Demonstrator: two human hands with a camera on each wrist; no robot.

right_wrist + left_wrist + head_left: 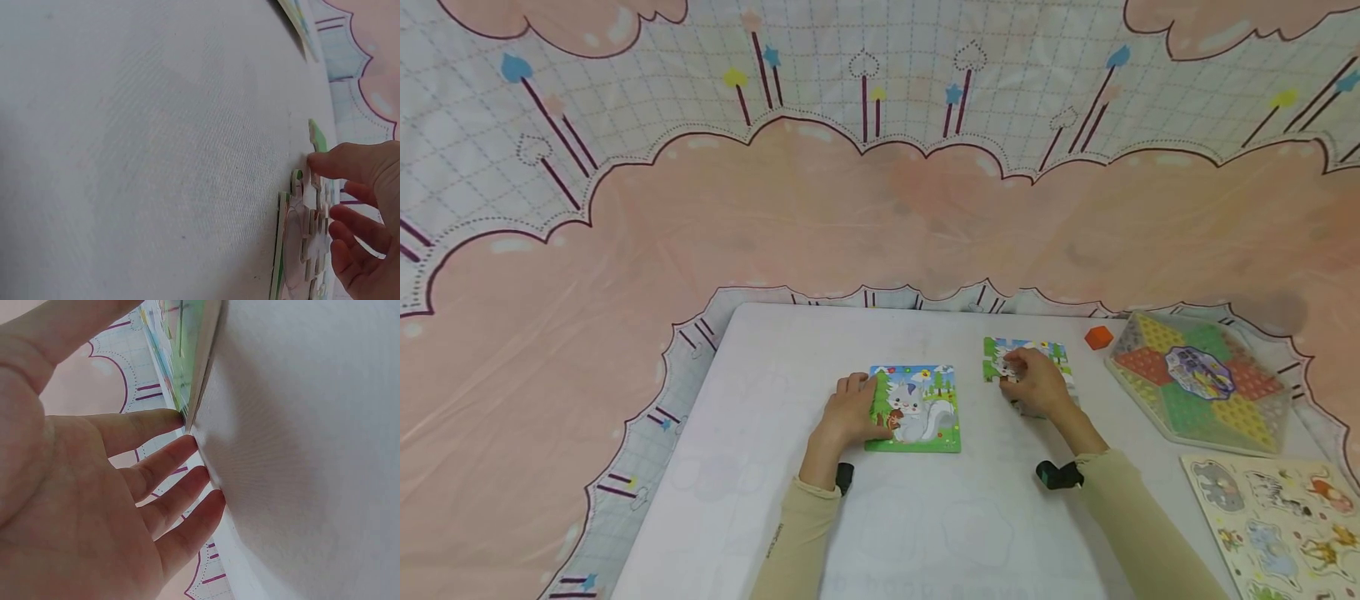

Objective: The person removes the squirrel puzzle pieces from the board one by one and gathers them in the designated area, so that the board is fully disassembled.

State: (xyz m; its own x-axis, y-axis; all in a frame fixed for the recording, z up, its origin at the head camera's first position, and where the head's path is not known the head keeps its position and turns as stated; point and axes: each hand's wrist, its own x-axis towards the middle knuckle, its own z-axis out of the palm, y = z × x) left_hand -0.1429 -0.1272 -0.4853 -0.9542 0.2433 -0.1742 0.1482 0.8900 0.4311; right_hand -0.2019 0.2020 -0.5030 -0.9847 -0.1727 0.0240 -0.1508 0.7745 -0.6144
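Observation:
A square squirrel puzzle board [919, 408] lies flat on the white table. My left hand [852, 412] rests at its left edge, thumb over the lower-left part. In the left wrist view the fingers [147, 434] are spread and fairly straight, the index fingertip against the board's corner. To the right, a group of loosely laid puzzle pieces [1052, 354] shows part of a similar picture. Over their left side is my right hand [1037, 383], pinching a puzzle piece [1000, 367] between thumb and index finger. The right wrist view shows the thumb [350, 159] at a green-edged piece; the index fingertip is hidden.
An orange-red block [1098, 337] sits beyond the pieces, beside a clear case [1202, 383] of coloured patterned triangles. A wooden animal puzzle board [1273, 525] lies at the right front. Patterned cloth [925, 225] hangs behind the table [760, 367].

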